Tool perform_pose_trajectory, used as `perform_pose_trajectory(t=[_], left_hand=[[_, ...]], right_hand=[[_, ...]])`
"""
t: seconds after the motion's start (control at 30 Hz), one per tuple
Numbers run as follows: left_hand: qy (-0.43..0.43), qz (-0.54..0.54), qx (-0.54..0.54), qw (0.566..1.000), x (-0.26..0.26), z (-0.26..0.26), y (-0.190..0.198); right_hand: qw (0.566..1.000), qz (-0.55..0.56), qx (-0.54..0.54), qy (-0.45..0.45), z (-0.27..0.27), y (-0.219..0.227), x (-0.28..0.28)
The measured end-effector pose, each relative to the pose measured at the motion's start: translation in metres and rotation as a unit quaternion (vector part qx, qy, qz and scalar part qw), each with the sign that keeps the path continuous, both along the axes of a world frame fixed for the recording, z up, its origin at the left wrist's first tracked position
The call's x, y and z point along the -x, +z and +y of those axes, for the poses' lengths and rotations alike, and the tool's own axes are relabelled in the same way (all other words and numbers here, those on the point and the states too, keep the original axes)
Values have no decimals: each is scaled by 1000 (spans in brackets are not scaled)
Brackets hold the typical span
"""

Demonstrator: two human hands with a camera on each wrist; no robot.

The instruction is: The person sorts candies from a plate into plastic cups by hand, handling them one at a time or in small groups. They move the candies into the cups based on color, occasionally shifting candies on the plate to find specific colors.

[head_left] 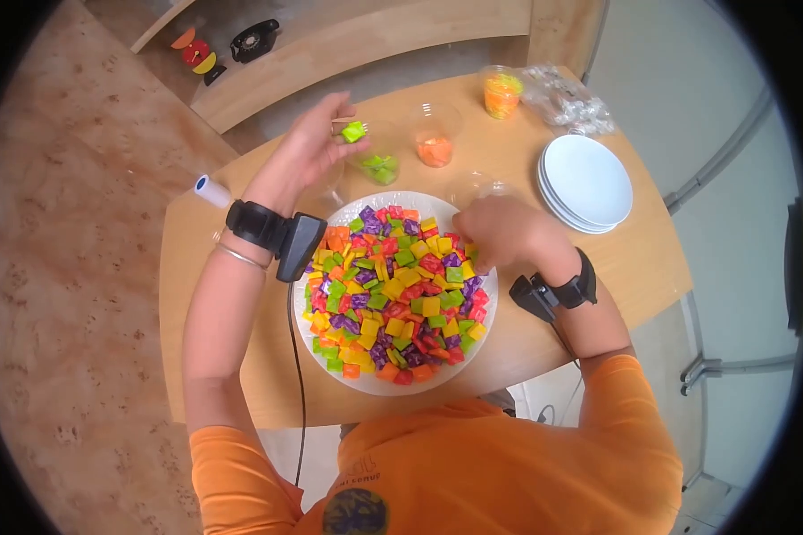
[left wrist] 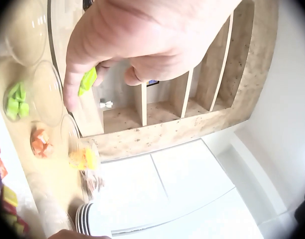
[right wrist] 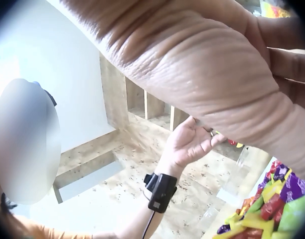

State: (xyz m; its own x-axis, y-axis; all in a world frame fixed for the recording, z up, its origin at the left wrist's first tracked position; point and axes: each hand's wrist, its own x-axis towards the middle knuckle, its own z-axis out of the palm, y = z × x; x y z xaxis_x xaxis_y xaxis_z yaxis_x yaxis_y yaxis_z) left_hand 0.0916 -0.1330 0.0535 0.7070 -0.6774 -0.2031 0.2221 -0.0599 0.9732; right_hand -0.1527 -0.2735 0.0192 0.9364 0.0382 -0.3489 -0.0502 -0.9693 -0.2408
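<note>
Left hand: up at the far left side of the table, and it has a piece, pinched between thumb and fingers.
Bright green, square, shiny-wrapped piece: there in the left fingertips, right by the mouth of a clear plastic cup holding green pieces.
Right hand: down at the right edge of the plate, knuckles up, fingertips hidden by the hand itself (so whether it grasps anything, I cannot tell).
Large round white plate: loaded, with a heap of small wrapped pieces in red, yellow, green, purple and orange covering most of it.
Clear plastic cup holding orange pieces: just to the right of the green one, both beyond the plate.
Far right of the table: a clear plastic cup with yellow and orange contents, a crumpled clear plastic bag beside it, and a stack of round white plates nearer the person.
Writing: dark lettering above a round print on the orange short-sleeved shirt, too small and warped to read; the wrappers give me no legible brand either.
Shelf: a black rotary telephone sits up there.
</note>
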Motion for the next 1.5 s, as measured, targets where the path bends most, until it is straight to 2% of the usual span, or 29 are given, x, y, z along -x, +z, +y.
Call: perform_pose_trajectory(t=[0.13,0.2,0.23,0.3,0.33,0.37,0.4,0.43,0.5,0.53,0.6,0.67,0.7,0.77,0.87,0.93,0.97,1.03,1.07,1.13,1.17,1.2,1.23,1.27,1.4,1.47,1.5], left_hand=[[39,35,-56,997,13,1,8],[62,-63,-2,996,17,9,-4],[58,-62,-5,996,20,15,-9],[-129,-227,-82,962,32,33,-23],[-131,-223,-83,962,41,39,-33],[-177,-316,-127,923,54,44,-44],[-217,-404,-168,873,65,48,-52],[-212,-402,-168,875,76,51,-55],[-271,-442,-221,826,91,55,-56],[-269,-443,-218,827,94,58,-60],[-277,-498,-199,797,95,61,-79],[-266,-490,-190,808,94,63,-87],[-265,-509,-176,800,92,63,-90],[-270,-530,-165,787,87,64,-97],[-272,-560,-119,774,81,63,-97],[-283,-520,-141,794,83,67,-91],[-286,-518,-141,794,85,71,-88],[-269,-504,-151,807,87,77,-83],[-264,-499,-148,812,87,78,-83],[-263,-499,-172,808,87,80,-83],[-265,-486,-190,811,91,77,-76],[-269,-484,-192,810,92,73,-75],[-273,-514,-188,791,94,68,-74],[-277,-544,-183,771,95,64,-74],[-310,-554,-188,750,94,45,-77],[-358,-566,-255,697,95,35,-73],[-354,-564,-256,700,93,31,-73]], right_hand=[[999,-16,-46,25,-2,-15,-2],[998,-15,-56,20,-4,-15,-1],[997,-38,-66,24,-8,-13,1],[995,-57,-78,24,-19,-9,3],[990,-101,-99,28,-26,-7,3],[982,-145,-117,34,-29,-4,3],[982,-141,-116,38,-31,-1,3],[979,-158,-133,4,-32,3,3],[972,-158,-159,-72,-29,12,0],[972,-159,-155,-71,-28,12,-1],[957,-217,-175,-74,-28,8,-8],[955,-241,-156,-72,-26,8,-25],[950,-267,-146,-76,-25,7,-37],[938,-272,-199,-85,-26,4,-72],[918,-347,-178,-67,-22,10,-108],[858,-485,-159,-57,-18,3,-122],[859,-483,-160,-60,-19,4,-115],[902,-371,-200,-95,-24,12,-88],[906,-365,-197,-90,-25,13,-74],[970,-172,-170,-21,-23,6,-46],[970,-168,-174,-21,-18,2,-38],[982,-106,-153,3,-14,-2,-29],[990,-46,-132,25,-13,-5,-24],[989,-47,-137,19,-12,-11,-22],[992,-61,-107,36,-10,-30,-31],[987,-41,-141,59,-11,-30,-35],[987,-38,-139,64,-9,-30,-36]])
